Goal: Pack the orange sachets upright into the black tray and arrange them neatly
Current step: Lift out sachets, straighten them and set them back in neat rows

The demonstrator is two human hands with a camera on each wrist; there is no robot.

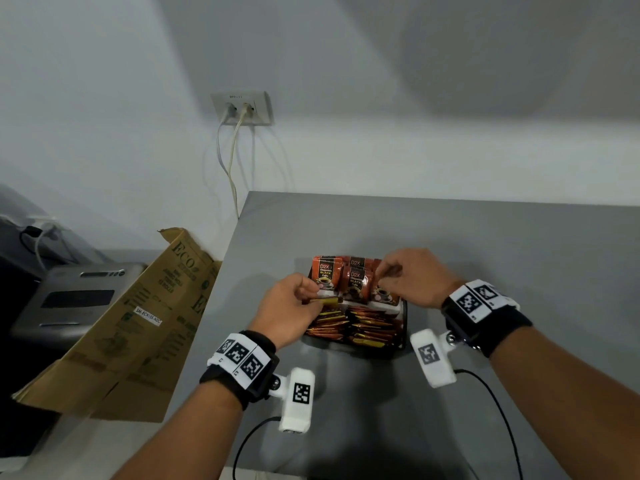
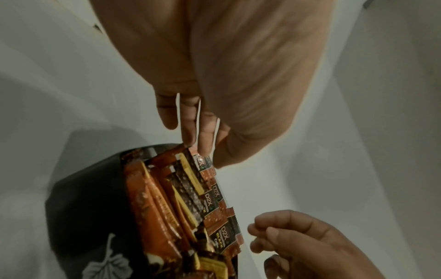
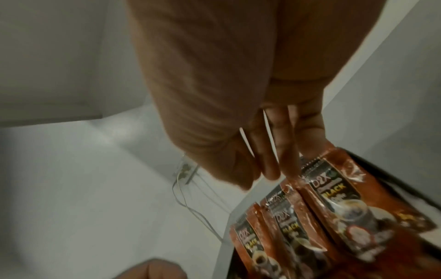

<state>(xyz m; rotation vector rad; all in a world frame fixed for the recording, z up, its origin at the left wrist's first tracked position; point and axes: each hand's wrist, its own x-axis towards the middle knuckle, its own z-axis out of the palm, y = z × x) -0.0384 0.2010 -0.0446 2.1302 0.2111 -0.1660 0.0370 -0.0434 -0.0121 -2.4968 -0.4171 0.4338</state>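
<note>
A black tray (image 1: 403, 329) stands on the grey table (image 1: 502, 244). Orange D2X sachets (image 1: 353, 280) stand upright along its far side, and several thin stick sachets (image 1: 360, 329) lie packed in its near part. My left hand (image 1: 304, 294) is at the left end of the upright row; its fingertips (image 2: 190, 139) and thumb pinch the top of the leftmost orange sachet (image 2: 203, 162). Over the row's right end, my right hand (image 1: 389, 270) has its fingers (image 3: 274, 162) on the top edge of the rightmost orange sachet (image 3: 334, 190), pinching it. The tray's wall (image 2: 90, 207) carries a white leaf print.
An open cardboard box (image 1: 138, 323) leans against the table's left edge, with a grey machine (image 1: 69, 299) beyond it. A wall socket (image 1: 242, 109) with hanging cables sits above the table's far left corner. Bare tabletop lies right of the tray and behind it.
</note>
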